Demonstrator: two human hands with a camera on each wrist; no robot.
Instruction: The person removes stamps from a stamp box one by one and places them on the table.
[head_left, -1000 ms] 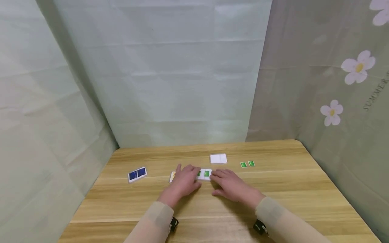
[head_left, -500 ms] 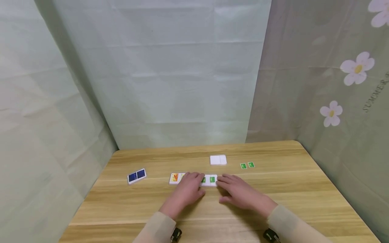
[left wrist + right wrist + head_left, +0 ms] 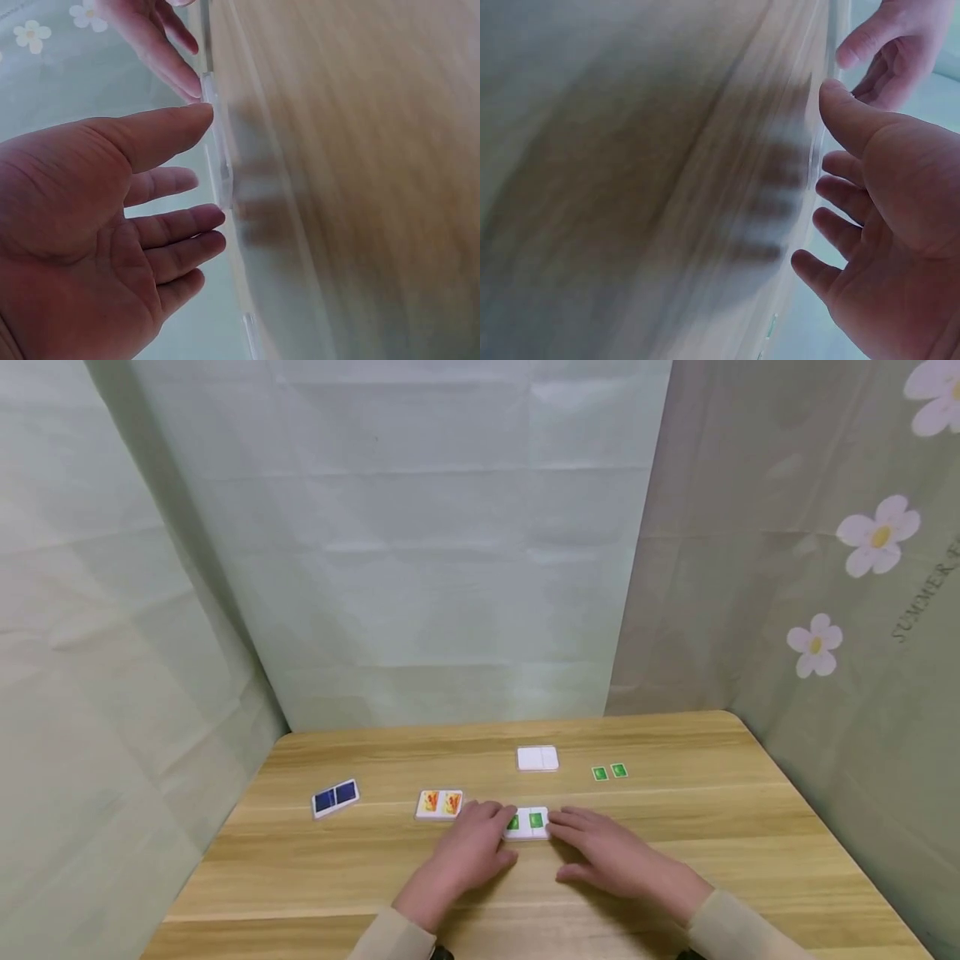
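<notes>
Green-faced card stack (image 3: 527, 823) lies mid-table, nearer the front edge. Left hand (image 3: 474, 847) and right hand (image 3: 606, 855) flank it, fingers straight and relaxed, fingertips at its ends; left fingertips cover its left edge. Actual contact unclear: both wrist views are motion-blurred, the stack only a thin white sliver (image 3: 221, 165). Orange card stack (image 3: 439, 804) just left.
</notes>
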